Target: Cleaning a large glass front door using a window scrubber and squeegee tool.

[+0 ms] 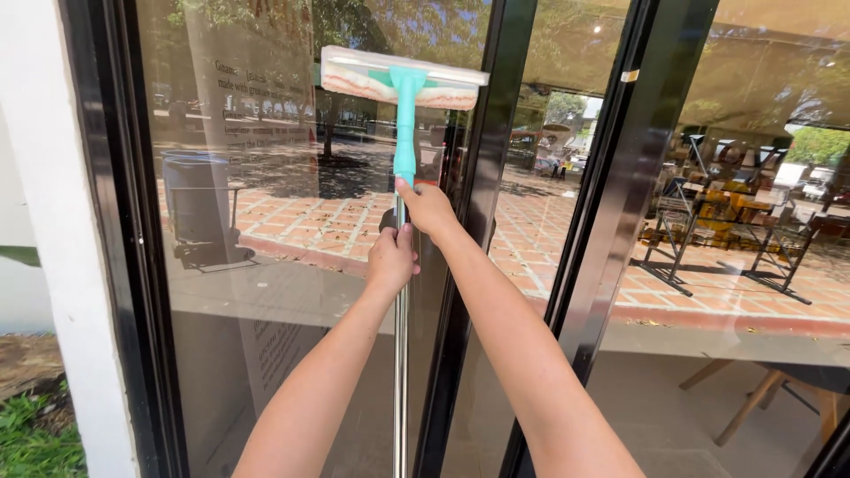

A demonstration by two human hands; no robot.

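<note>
A window squeegee with a turquoise neck and a white pad head [403,78] is pressed high against a glass pane [266,265]. Its metal pole [400,354] runs straight down from the neck. My right hand [428,208] grips the pole just below the turquoise neck. My left hand [391,259] holds the pole right under it, the two hands touching. Both arms reach up and forward from the bottom of the view.
Black frames [474,221] divide the glass panes, with another slanted black frame [611,204] to the right. A white wall post [53,221] stands at left, grass [35,434] at its foot. The glass reflects brick paving, trees, a dark bin and folding stands.
</note>
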